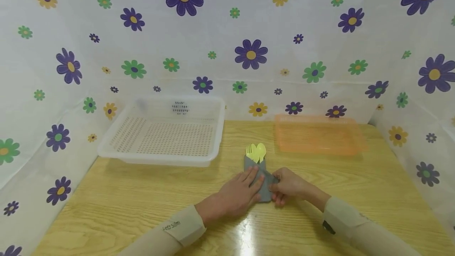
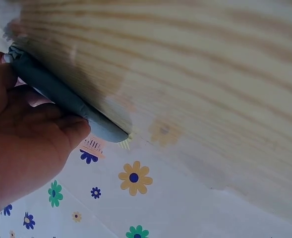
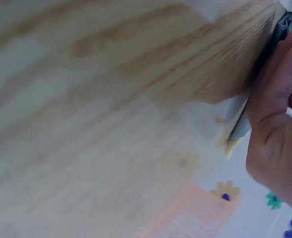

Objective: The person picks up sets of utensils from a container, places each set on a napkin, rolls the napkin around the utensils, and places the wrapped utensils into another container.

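Observation:
A grey cloth napkin [image 1: 264,194] lies on the table, folded around yellow cutlery whose tops stick out at its far end: a fork [image 1: 249,152], a spoon [image 1: 262,151] and a rounded piece between them. My left hand [image 1: 239,192] rests on the napkin with fairly straight fingers, pressing it down. At the right edge, my right hand [image 1: 288,184] pinches a corner of the cloth between thumb and fingers. The left wrist view shows the napkin [image 2: 56,91] as a thick roll beside the hand. In the right wrist view, my hand hides most of the napkin [image 3: 242,124].
A white perforated basket [image 1: 209,157] stands at the back left of the wooden table [image 1: 149,196]. An orange perforated tray [image 1: 320,149] sits at the back right. Flower-patterned white sheeting [image 1: 220,31] encloses the back and both sides.

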`<state>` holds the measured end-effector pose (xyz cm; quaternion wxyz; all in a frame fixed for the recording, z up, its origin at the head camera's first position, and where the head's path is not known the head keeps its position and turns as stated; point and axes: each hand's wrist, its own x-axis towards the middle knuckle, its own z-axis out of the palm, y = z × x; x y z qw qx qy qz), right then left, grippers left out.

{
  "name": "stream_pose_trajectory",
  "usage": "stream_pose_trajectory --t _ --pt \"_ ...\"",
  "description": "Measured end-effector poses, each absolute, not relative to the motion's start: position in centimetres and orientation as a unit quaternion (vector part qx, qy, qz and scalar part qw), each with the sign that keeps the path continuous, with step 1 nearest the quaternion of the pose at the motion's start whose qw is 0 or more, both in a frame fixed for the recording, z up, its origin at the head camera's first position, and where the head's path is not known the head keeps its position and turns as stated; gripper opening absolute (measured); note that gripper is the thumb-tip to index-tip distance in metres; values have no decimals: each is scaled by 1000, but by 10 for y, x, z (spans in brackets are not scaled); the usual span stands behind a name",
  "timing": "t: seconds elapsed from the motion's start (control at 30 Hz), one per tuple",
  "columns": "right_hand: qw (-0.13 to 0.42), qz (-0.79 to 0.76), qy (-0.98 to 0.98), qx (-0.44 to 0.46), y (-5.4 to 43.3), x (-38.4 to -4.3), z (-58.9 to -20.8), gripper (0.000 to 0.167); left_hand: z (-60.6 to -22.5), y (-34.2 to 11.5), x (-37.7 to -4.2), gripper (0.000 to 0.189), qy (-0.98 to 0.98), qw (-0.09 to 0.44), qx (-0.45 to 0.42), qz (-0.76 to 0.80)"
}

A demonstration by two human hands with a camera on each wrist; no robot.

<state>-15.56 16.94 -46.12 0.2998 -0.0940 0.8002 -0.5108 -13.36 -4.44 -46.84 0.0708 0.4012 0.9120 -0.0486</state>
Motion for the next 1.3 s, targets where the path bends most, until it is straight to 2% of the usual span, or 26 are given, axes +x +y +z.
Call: stream_pose_trajectory --t 0.2,0.3,0.47,0.57,0.63,0.77,0.93,1.03,1.17,1.3 --pt "216 -409 878 -121 160 -149 -460 8 -469 -42 -134 57 913 50 398 -80" --pt "173 -365 905 -133 155 -145 -459 20 -469 -41 -133 56 912 41 399 -87" --pt "50 -209 959 -186 151 -136 -461 36 -467 -39 -132 56 911 36 402 -88" --pt "-11 -131 969 -207 149 -131 -463 40 -466 -38 -131 56 911 36 401 -91" --pt "-32 -107 970 -215 149 -129 -464 37 -466 -38 -131 55 912 34 399 -89" --pt "-29 -100 969 -224 148 -129 -462 22 -465 -39 -131 55 912 31 399 -88" --pt "37 -132 972 -191 146 -131 -460 8 -466 -38 -132 56 913 38 398 -82" --pt "69 -151 971 -174 145 -131 -461 9 -467 -38 -132 56 914 45 396 -73" --pt "79 -183 958 -208 148 -133 -462 12 -467 -38 -132 56 915 45 393 -79" --pt "93 -243 937 -234 151 -139 -462 27 -465 -40 -132 57 917 69 388 -60"
